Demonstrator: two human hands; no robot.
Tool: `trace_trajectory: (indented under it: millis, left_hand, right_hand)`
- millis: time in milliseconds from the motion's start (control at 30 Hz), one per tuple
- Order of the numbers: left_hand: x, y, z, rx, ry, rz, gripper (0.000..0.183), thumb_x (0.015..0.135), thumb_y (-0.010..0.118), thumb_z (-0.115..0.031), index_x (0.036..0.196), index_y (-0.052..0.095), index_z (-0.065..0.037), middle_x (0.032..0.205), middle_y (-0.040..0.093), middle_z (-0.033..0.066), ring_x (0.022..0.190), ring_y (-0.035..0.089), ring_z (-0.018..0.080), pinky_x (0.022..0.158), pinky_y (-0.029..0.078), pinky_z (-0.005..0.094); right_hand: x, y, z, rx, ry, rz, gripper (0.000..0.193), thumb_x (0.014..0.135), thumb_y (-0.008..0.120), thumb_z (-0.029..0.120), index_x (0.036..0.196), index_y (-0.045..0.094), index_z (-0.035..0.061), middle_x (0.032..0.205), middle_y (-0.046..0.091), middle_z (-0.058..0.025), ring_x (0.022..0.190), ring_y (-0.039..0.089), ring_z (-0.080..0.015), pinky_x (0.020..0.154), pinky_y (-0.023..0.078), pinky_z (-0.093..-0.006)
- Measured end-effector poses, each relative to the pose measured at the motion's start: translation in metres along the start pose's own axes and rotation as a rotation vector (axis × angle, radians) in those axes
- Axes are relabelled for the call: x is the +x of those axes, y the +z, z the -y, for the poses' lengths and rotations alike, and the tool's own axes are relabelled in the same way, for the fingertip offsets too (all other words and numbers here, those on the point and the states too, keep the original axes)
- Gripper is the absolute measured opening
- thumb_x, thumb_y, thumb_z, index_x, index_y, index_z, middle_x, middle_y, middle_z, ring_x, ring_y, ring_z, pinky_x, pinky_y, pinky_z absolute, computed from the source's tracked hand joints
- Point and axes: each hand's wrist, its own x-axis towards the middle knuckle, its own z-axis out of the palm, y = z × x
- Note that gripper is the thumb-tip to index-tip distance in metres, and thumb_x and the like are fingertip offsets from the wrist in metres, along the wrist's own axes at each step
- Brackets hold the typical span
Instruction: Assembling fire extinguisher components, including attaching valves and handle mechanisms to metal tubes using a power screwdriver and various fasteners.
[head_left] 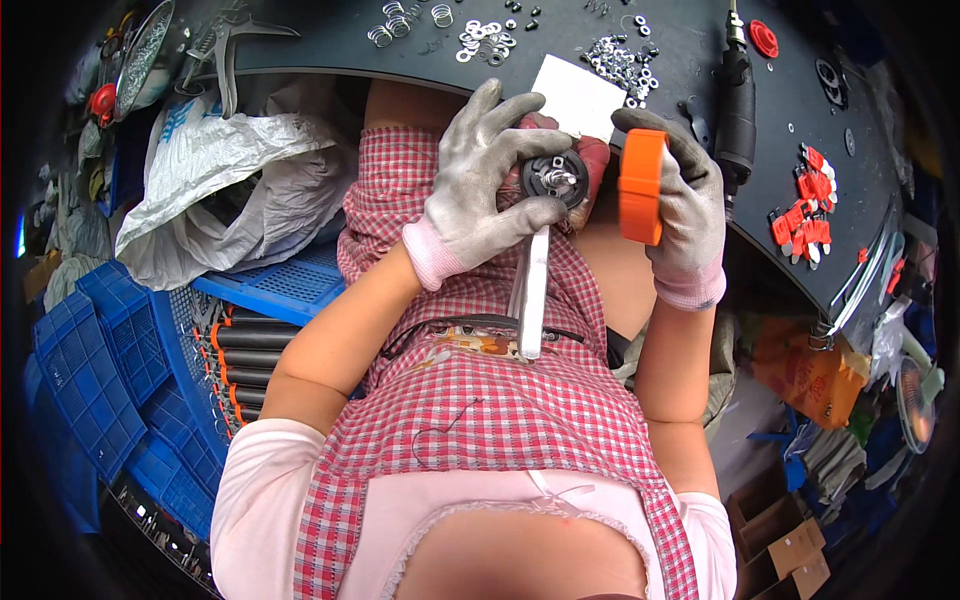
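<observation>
Orange ring [641,190] gripped by right hand [692,222], spindle [560,179] by left hand [480,180], tubes [258,358] in crate [182,335]

Blue lettering marks the crumpled white woven-plastic sack [285,165], upper left; reddish print, too unclear to read, marks the creased orange bag [812,372], right.
</observation>
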Motion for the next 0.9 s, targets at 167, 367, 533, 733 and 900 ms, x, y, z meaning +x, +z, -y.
trace_trajectory:
  millis: [167,367,533,733,900]
  left_hand:
    - [-0.002,0.007,0.008,-0.094,0.02,-0.043,0.055,0.075,0.063,-0.058,0.114,0.061,-0.019,0.133,0.047,0.0148,0.133,0.027,0.0427,0.108,0.019,0.0521]
    - [-0.008,0.013,0.014,-0.116,0.087,-0.123,0.056,0.074,0.066,-0.056,0.112,0.06,-0.016,0.133,0.047,0.0148,0.133,0.027,0.0415,0.108,0.02,0.0515]
    - [-0.003,-0.001,0.018,0.074,0.165,0.012,0.073,0.066,0.076,-0.049,0.121,0.05,-0.009,0.138,0.04,0.0192,0.135,0.027,0.0384,0.109,0.022,0.0472]
    - [0.017,-0.017,-0.012,-0.02,0.137,-0.077,0.098,0.039,0.085,-0.049,0.12,0.05,-0.007,0.123,0.052,0.0155,0.123,0.043,0.0373,0.105,0.03,0.048]
    - [0.02,-0.004,-0.014,0.104,0.173,-0.061,0.071,0.051,0.08,-0.039,0.111,0.055,-0.01,0.109,0.059,0.0075,0.113,0.051,0.0321,0.105,0.029,0.0492]
  right_hand:
    - [-0.011,-0.008,-0.018,-0.013,-0.077,0.176,0.043,0.095,0.049,0.037,0.105,0.058,-0.0043,0.099,0.066,-0.0142,0.085,0.064,-0.0165,0.078,0.052,-0.0292]
    - [-0.026,0.004,-0.051,-0.127,-0.221,-0.025,0.04,0.094,0.053,0.033,0.106,0.059,-0.005,0.099,0.066,-0.0155,0.08,0.064,-0.0159,0.073,0.052,-0.0284]
    - [0.0,0.013,-0.01,-0.552,-0.329,-0.079,0.017,0.086,0.061,0.016,0.094,0.07,0.0032,0.071,0.062,-0.0102,0.061,0.061,-0.0163,0.059,0.048,-0.0269]
    - [0.003,0.034,0.013,-1.413,-0.34,0.005,0.014,0.085,0.057,0.024,0.086,0.066,0.0123,0.07,0.062,-0.008,0.064,0.064,-0.0259,0.055,0.051,-0.0371]
    - [0.0,0.016,0.007,-1.117,-0.219,-0.006,0.019,0.084,0.061,0.021,0.094,0.068,0.0062,0.073,0.062,-0.0149,0.064,0.063,-0.0287,0.058,0.048,-0.0355]
